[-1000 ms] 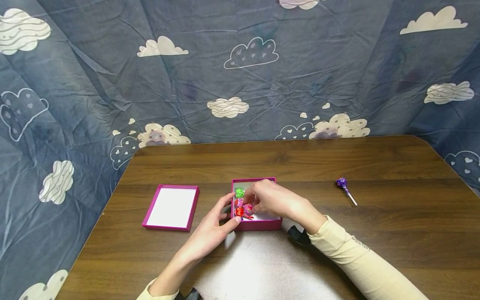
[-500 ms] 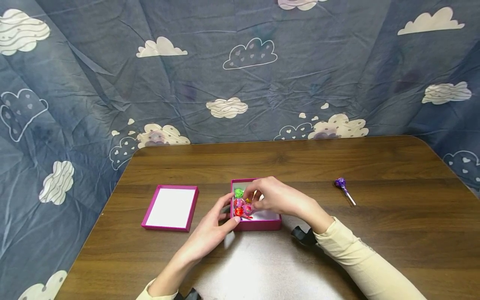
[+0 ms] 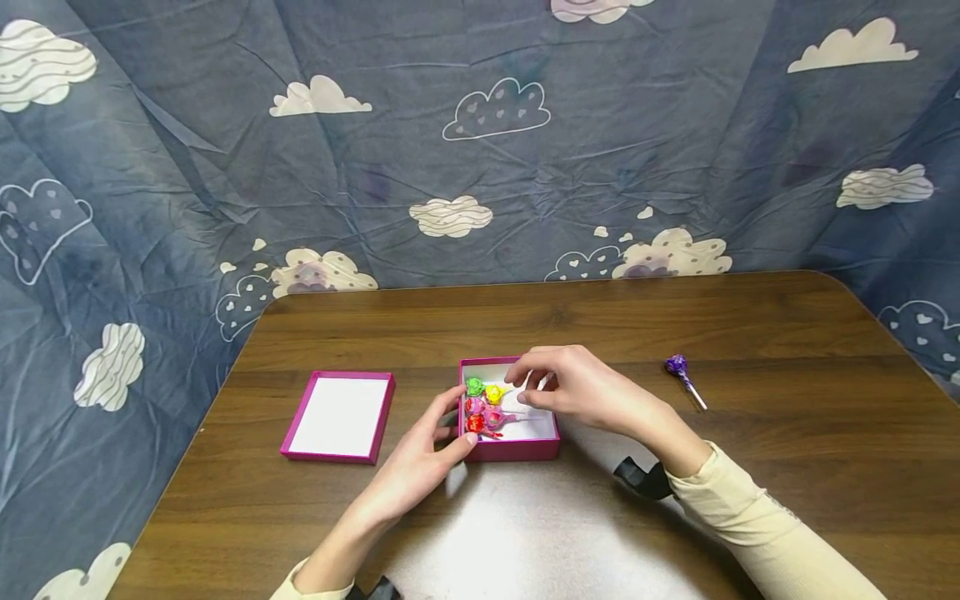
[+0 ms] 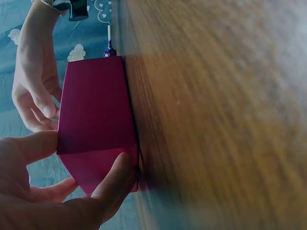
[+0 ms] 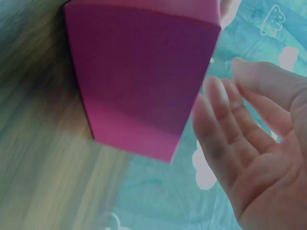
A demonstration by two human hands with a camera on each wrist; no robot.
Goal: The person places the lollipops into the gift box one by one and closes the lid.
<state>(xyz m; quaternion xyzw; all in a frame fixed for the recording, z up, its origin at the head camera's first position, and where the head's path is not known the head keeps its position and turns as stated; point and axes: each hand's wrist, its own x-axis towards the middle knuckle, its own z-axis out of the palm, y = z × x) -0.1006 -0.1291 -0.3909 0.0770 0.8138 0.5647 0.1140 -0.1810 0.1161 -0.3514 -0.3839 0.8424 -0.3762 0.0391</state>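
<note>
A magenta box (image 3: 516,450) with a white inside stands open on the table. In its left part lie several wrapped lollipops: a green lollipop (image 3: 476,386), a yellow lollipop (image 3: 495,393), pink ones and a red lollipop (image 3: 475,424). Along the box's left wall rests my left hand (image 3: 422,467), fingers spread, with the thumb at the front corner; the left wrist view shows its fingertips against the box (image 4: 98,105). My right hand (image 3: 581,387) hovers over the box's right side, fingers loosely bent, thumb apart from them, nothing between. In the right wrist view the right palm (image 5: 261,177) shows bare.
Left of the box lies its magenta-edged lid (image 3: 341,417), white inside upward. A purple lollipop (image 3: 677,367) with a white stick lies at the right on the wooden table (image 3: 780,400). Behind the table hangs a blue cloth (image 3: 390,150) with cloud prints.
My right hand has drawn up and to the right out of the box, leaving the yellow lollipop in view beside the green one. The left hand has stayed at the box.
</note>
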